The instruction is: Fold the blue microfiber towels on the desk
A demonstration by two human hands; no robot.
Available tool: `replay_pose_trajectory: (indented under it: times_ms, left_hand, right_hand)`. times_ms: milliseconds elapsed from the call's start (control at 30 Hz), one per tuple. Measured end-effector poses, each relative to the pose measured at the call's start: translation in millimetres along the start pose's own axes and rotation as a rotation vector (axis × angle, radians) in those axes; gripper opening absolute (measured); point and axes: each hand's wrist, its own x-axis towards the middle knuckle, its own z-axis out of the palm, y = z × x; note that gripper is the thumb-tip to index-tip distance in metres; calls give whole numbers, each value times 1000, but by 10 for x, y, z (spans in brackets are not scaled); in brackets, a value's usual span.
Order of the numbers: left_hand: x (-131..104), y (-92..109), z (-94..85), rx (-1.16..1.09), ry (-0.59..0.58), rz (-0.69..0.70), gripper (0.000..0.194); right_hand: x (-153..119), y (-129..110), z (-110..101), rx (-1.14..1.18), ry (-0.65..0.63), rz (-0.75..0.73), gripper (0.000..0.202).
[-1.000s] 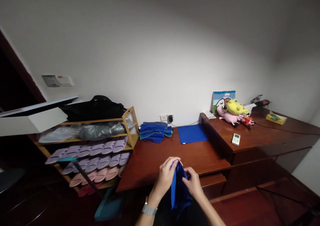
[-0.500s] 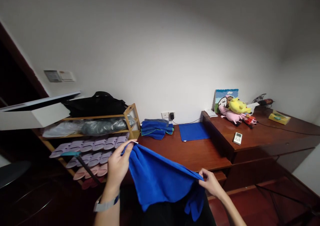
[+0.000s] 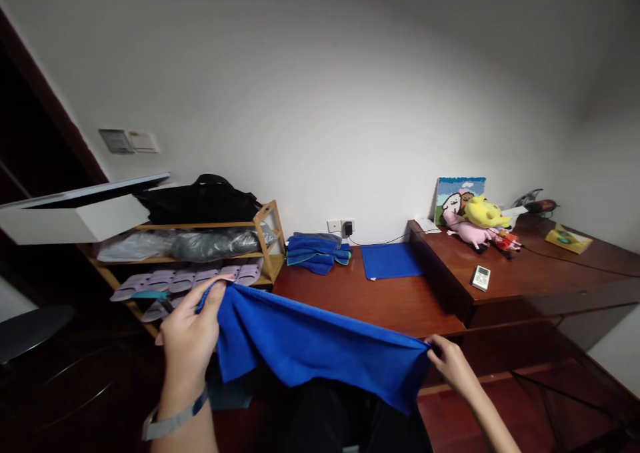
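A blue cloth (image 3: 320,343) hangs stretched between my two hands, in front of the low wooden bench. My left hand (image 3: 193,323) pinches its upper left corner, thumb on top. At the other end, my right hand (image 3: 449,359) grips the upper right corner between closed fingers. The cloth's upper edge is nearly straight and slopes down to the right, and its lower part droops in folds above my dark-clothed legs. Behind it on the bench (image 3: 320,299) lie a flat blue cloth (image 3: 391,261) and a pile of folded blue and grey cloths (image 3: 317,253).
A shoe rack (image 3: 273,239) with slippers, plastic-wrapped items and a black bag (image 3: 205,203) stands left, beside a white box (image 3: 85,221). On the right cabinet (image 3: 530,273) are plush toys (image 3: 470,231), a remote (image 3: 481,277) and a yellow packet (image 3: 569,238). A round stool (image 3: 35,333) is far left.
My hands have moved apart, the left one further left and the right one to the right. The cloth between them is now wider and tauter. The view has shifted slightly.
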Motion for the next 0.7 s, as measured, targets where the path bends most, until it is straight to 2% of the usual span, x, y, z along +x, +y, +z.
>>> replay_pose_trajectory:
  times_ms: [100, 233, 300, 367, 433, 533, 633, 700]
  left_hand:
    - [-8, 28, -28, -147, 20, -107, 37]
    - [-24, 106, -69, -230, 165, -79, 32]
    - [-15, 118, -84, -281, 225, -67, 33]
    - [18, 74, -118, -293, 237, -98, 37]
    - [78, -44, -192, -222, 164, -165, 45]
    - [214, -348, -362, -44, -64, -268, 61]
    - [337, -699, -495, 55, -293, -277, 71]
    - [366, -893, -503, 81, -456, -256, 72]
  right_hand:
    - [-61, 154, -37, -95, 25, -10, 20]
    - [-115, 305, -122, -187, 137, 17, 21]
    - [-134, 353, -140, -215, 123, 24, 19]
    - [-151, 395, -166, -211, 86, 14, 19]
    - [-172, 439, -246, -184, 99, -7, 21]
    - [-216, 504, -523, -149, 206, -41, 27]
    - [-255, 544, -890, -155, 286, -75, 30]
    - [-243, 551, -1081, -183, 289, -99, 30]
